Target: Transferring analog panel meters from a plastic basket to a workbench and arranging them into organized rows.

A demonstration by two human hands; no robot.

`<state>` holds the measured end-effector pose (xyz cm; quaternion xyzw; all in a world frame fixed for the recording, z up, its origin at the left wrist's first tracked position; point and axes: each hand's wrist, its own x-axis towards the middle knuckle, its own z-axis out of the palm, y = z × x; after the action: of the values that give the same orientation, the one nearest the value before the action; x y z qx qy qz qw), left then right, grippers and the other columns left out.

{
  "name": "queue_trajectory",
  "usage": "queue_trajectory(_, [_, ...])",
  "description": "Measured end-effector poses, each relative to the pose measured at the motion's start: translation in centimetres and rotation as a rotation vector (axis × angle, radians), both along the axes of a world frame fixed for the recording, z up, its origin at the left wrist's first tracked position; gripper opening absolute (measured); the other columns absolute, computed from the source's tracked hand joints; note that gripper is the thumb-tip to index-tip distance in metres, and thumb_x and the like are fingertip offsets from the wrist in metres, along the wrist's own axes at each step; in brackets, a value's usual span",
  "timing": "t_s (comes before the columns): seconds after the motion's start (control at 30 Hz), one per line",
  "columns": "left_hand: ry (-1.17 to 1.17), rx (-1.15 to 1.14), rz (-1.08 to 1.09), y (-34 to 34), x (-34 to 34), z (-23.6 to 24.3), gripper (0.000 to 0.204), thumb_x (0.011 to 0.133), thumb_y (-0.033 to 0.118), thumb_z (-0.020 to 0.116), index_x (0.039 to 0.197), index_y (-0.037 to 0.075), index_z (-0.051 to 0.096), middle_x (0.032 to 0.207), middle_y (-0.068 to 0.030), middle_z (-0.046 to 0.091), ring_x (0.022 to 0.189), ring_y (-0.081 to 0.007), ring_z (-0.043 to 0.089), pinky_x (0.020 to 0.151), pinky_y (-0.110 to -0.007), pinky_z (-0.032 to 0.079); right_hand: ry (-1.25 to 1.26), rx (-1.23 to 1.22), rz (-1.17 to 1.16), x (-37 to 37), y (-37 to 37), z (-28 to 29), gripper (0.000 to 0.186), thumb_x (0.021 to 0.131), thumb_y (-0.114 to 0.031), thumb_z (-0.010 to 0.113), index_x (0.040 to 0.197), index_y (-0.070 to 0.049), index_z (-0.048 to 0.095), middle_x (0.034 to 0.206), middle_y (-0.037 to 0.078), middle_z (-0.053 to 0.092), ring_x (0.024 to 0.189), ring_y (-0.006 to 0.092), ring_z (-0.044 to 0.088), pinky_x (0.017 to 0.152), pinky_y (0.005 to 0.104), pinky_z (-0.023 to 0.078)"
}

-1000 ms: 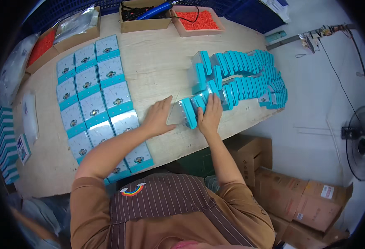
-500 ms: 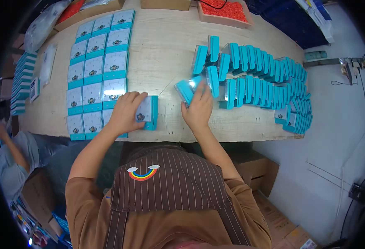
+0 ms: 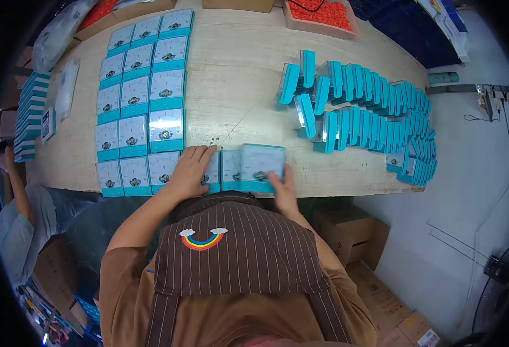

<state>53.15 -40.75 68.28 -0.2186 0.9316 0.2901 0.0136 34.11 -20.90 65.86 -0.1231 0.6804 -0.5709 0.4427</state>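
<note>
My left hand (image 3: 191, 170) grips a teal-edged panel meter (image 3: 210, 172) at the front edge of the table (image 3: 225, 87). Beside it lies a similar meter (image 3: 231, 168), partly covered by another meter (image 3: 262, 165), slightly blurred, which my right hand (image 3: 284, 188) holds by its right side. Face-up meters (image 3: 133, 92) form a grid to the left. On the right, several more meters (image 3: 352, 130) stand on edge in rows, their teal sides upward.
A tray of red small parts (image 3: 318, 14) and cardboard box (image 3: 237, 4) sit at the back, near a blue crate (image 3: 416, 29). Teal-white stacked items (image 3: 29, 115) and plastic bags (image 3: 63, 29) are left. Another person's arm (image 3: 17, 191) shows far left. Boxes (image 3: 352, 237) stand below, right.
Both hands have moved down to the front edge. The meters that stood upright or tilted by my hands are now face up beside the grid's front row, one still in my right hand.
</note>
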Motion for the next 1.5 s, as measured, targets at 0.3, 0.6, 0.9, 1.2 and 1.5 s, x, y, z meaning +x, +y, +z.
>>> queue_trajectory(0.3, [-0.078,0.075,-0.121,-1.2,-1.2,0.6,0.096,0.057,0.013,0.081,0.142,0.008,0.036,0.126,-0.0196,0.047,0.119,-0.0364,0.043,0.105,-0.044,0.035,0.726,0.38,0.029,-1.4,4.1,-2.7,0.061,0.086,-0.019,0.066,0.137,0.002,0.04,0.118,0.018,0.055,0.108,0.0286,0.052,0.097,0.0385,0.039])
queue_trajectory(0.6, [0.481,0.105,0.011,-8.6,-21.4,-2.6,0.093,0.061,0.017,0.08,0.14,0.005,0.034,0.135,-0.0218,0.047,0.12,-0.0387,0.048,0.103,-0.043,0.039,1.401,0.374,0.113,-9.2,-8.0,4.5,0.065,0.075,-0.02,0.073,0.128,0.003,0.043,0.11,0.021,0.054,0.105,0.038,0.051,0.089,0.0457,0.042])
queue_trajectory(0.9, [0.192,0.02,0.011,-10.5,-15.4,2.7,0.084,0.05,0.012,0.078,0.127,0.008,0.044,0.113,-0.0174,0.053,0.109,-0.0351,0.054,0.093,-0.041,0.045,1.227,0.219,-0.086,-9.3,-7.6,3.5,0.048,0.085,-0.02,0.067,0.123,0.001,0.047,0.105,0.019,0.058,0.091,0.0315,0.059,0.075,0.0389,0.048])
queue_trajectory(1.2, [-0.218,-0.106,-0.107,-9.2,-8.7,2.3,0.081,0.054,0.025,0.082,0.126,0.008,0.05,0.116,-0.0159,0.052,0.116,-0.033,0.049,0.095,-0.045,0.043,1.197,0.197,0.312,-4.6,-8.7,-1.1,0.039,0.08,-0.02,0.069,0.112,-0.002,0.057,0.108,0.023,0.059,0.104,0.0373,0.057,0.083,0.0432,0.046])
queue_trajectory(1.5, [0.351,0.129,0.062,-12.3,-28.7,-2.8,0.09,0.059,0.027,0.082,0.135,0.003,0.04,0.127,-0.0218,0.054,0.118,-0.0387,0.051,0.1,-0.043,0.042,1.426,0.637,0.131,-14.5,-12.0,4.0,0.068,0.075,-0.021,0.073,0.128,0.007,0.041,0.108,0.022,0.059,0.101,0.0369,0.056,0.086,0.0485,0.042])
